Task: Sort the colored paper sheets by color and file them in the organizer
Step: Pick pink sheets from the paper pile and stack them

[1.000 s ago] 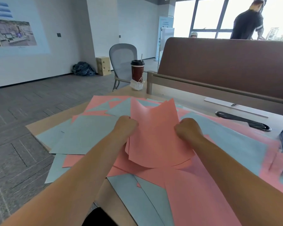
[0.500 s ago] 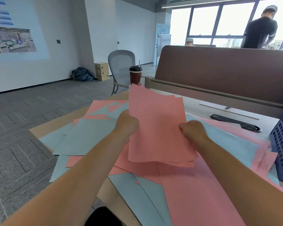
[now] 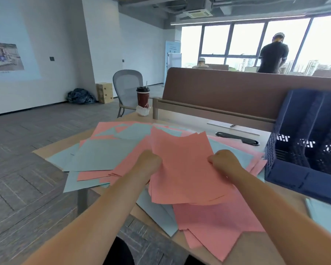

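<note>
I hold a stack of pink sheets [image 3: 183, 169] above the desk, tilted away from me. My left hand [image 3: 149, 162] grips its left edge and my right hand [image 3: 223, 159] grips its right edge. Under it lies a loose spread of pink sheets [image 3: 214, 224] and pale blue sheets [image 3: 101, 155] covering the wooden desk [image 3: 246, 251]. The dark blue mesh organizer [image 3: 302, 153] stands at the right, with upright compartments open toward me; the compartments look dark inside.
A dark red coffee cup [image 3: 143, 98] with a crumpled napkin stands at the far desk corner. A brown partition [image 3: 237, 92] runs along the back, with a black cable slot [image 3: 237, 138] before it. A grey chair [image 3: 127, 87] stands beyond. A person stands at the windows.
The stack came up off the pile, stood nearly upright, and now tilts back down lower. My view swung right and up, bringing the blue organizer fully into sight.
</note>
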